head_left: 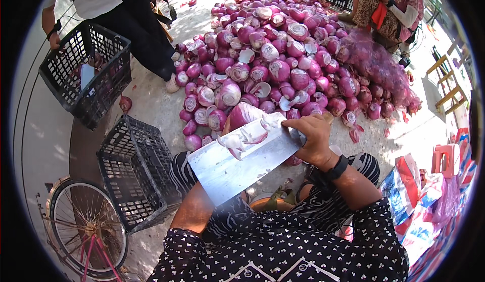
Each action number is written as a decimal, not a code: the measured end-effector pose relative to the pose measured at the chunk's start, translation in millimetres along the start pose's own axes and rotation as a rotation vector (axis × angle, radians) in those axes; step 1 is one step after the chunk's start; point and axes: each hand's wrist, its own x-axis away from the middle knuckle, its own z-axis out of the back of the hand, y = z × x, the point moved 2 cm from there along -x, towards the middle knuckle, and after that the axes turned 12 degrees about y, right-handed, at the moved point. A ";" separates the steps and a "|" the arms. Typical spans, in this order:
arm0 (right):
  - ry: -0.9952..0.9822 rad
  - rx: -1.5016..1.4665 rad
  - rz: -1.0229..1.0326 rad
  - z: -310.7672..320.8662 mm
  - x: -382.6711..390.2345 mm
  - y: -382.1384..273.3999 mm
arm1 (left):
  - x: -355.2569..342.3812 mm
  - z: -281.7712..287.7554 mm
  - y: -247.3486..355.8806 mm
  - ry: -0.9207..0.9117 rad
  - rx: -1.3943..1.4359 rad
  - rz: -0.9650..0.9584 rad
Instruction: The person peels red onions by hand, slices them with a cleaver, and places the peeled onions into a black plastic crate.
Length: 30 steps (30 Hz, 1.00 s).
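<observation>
My right hand is wrapped round the handle of a broad cleaver, its fingers closed. The wide metal blade lies slantwise across the front of my view, with pale and purple pieces of onion stuck near its far edge. Just beyond that edge shows a large, partly peeled red onion. My left forearm runs up under the blade, which hides my left hand and its fingers, so its grip on the onion cannot be made out. A big heap of red onions, many with cut tops, spreads in front.
An open black crate stands at my left, beside a bicycle wheel. Farther left a person holds another black crate. At far right sits another person by a wooden stool. Striped plastic sheeting lies right, near a red stool.
</observation>
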 end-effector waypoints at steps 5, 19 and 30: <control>-0.023 0.009 -0.007 1.3 3.4 3.6 | -4.0 2.8 -5.4 -0.031 -0.143 -0.052; -0.077 0.250 -0.602 -20.5 13.0 46.6 | 2.7 -20.3 18.5 -0.011 0.011 -0.084; 0.034 -0.107 -0.666 -20.3 13.5 27.1 | -8.6 -17.7 25.4 0.068 0.392 0.085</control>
